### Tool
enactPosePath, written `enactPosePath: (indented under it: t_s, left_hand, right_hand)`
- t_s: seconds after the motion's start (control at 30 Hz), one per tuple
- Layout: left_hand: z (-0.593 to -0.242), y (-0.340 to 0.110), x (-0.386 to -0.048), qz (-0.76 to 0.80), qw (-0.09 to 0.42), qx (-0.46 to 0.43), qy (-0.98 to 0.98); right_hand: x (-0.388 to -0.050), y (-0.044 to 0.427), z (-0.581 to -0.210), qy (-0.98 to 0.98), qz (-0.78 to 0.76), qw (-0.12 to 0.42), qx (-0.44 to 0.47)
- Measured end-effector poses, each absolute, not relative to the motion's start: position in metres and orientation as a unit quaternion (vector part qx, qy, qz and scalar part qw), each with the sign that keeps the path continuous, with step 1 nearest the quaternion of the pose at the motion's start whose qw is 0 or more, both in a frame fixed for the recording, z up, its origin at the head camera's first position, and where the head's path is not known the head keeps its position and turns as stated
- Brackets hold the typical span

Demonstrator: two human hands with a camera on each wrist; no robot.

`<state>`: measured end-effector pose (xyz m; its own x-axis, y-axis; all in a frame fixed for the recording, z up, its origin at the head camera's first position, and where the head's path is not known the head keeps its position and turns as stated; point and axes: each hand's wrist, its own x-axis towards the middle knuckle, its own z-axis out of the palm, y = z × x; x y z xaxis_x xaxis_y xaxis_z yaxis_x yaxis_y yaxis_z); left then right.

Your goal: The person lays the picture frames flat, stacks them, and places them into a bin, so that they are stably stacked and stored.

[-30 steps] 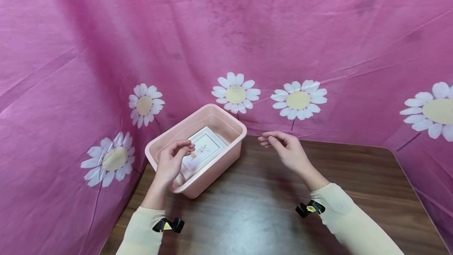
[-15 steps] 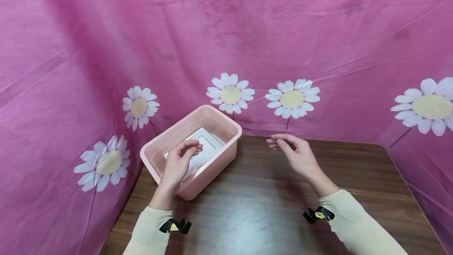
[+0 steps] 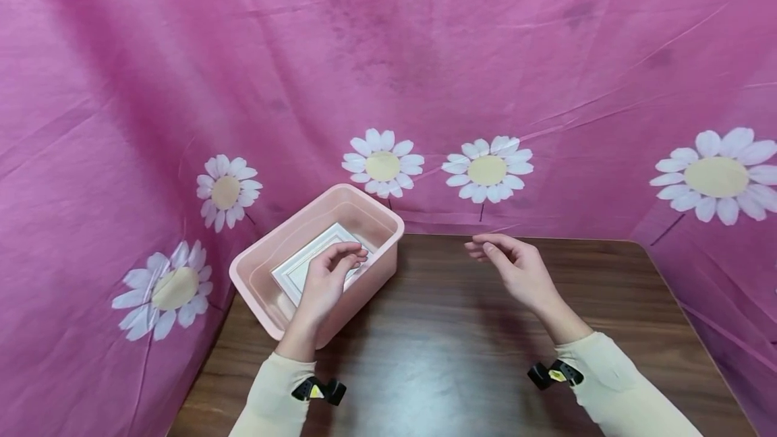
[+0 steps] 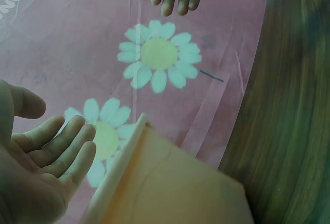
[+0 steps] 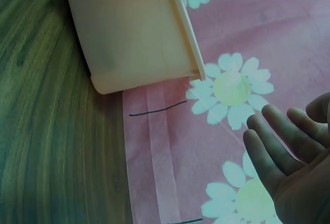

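Note:
A pink plastic bin (image 3: 364, 288) stands at the left back of the wooden table. Flat inside it lies a white framed piece (image 3: 303, 263) with a raised border, like a picture frame; its right part is hidden by my left hand (image 3: 330, 278). That hand hovers over the bin's near right rim, fingers loosely bent, holding nothing. To the right of the bin, my right hand (image 3: 516, 272) hangs above the table with relaxed fingers and nothing in them. Both wrist views show the fingers apart from the bin wall (image 4: 180, 182).
Dark wood tabletop (image 3: 437, 329) spreads in front and to the right of the bin. Behind and to the left hangs a pink cloth (image 3: 425, 52) with printed daisies, close to the bin's far side. A small black camera (image 3: 318, 390) sits on each wrist.
Both hands have drifted right, the left one from the bin's middle to its near right rim. The bin and background have shifted left in view. Nothing has been picked up.

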<state>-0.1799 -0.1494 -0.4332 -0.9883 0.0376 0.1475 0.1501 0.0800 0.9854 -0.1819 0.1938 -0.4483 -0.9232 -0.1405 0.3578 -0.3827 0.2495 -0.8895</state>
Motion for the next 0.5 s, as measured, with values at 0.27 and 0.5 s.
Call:
enactPosePath:
  t_s: [0.27, 0.5]
  left_hand:
    - [-0.437, -0.132, -0.184, -0.706, 0.042, -0.082, -0.702]
    - [-0.441, -0.118, -0.185, -0.709, 0.049, -0.09, -0.697]
  right_hand:
    - [-0.179, 0.202, -0.451, -0.778, 0.599, 0.11, 0.153]
    - [-0.177, 0.208, -0.452, -0.786, 0.588, 0.117, 0.147]
